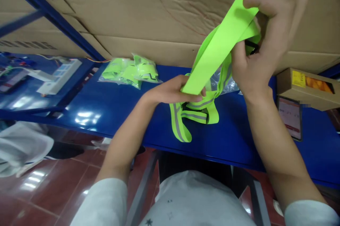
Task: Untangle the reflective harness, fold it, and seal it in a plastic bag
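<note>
Viewed from my remote post, brown cardboard (127, 13) rises behind a glossy blue surface (103, 109). In front of it I see a fluorescent yellow-green strap (221, 45) — plain along its straight upper length, grey-striped in the loops that drop onto the surface. My right grip (276, 35), raised at upper right, has fingers and thumb curled around the strap's top and its bunched folds; my left grip (170, 90), lower and nearer the middle, is closed on the bottom of the straight length. At far right stands a carton (305, 93), an orange patch and a yellow label (299, 77) on its side. Toward the back, left of center, clear bags (117, 68) of yellow-green material lie bunched together. Farther left sits a white power strip (61, 77) — and, just beside the carton, a phone (288, 120) lies screen up.
</note>
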### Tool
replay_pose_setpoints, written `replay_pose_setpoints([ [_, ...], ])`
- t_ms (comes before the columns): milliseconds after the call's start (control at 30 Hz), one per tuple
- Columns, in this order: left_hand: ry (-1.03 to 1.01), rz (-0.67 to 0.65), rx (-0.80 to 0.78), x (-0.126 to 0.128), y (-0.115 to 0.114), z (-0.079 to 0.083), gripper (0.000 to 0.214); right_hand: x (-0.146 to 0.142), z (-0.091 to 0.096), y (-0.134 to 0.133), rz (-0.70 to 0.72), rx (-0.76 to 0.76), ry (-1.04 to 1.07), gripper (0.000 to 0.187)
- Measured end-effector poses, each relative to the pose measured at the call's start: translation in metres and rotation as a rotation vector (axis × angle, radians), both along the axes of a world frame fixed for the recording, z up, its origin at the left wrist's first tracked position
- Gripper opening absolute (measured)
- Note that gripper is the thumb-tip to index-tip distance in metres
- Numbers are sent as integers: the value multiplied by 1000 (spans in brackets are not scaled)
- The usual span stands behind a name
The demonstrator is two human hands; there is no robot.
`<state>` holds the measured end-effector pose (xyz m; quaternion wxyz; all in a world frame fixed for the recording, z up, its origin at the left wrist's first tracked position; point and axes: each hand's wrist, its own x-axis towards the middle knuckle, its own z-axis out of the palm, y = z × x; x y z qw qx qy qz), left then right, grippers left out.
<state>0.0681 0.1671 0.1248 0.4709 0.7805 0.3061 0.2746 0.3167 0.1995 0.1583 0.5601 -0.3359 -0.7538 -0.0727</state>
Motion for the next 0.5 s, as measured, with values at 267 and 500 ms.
replay_pose_setpoints([
  [267, -452, 545, 16, -69, -11, -27, 27, -13, -26, 24, -209, -78, -70, 52],
  [500, -412, 616, -53, -84, -21, -24, 42, -12, -48, 49, -21, -331, -130, 44],
])
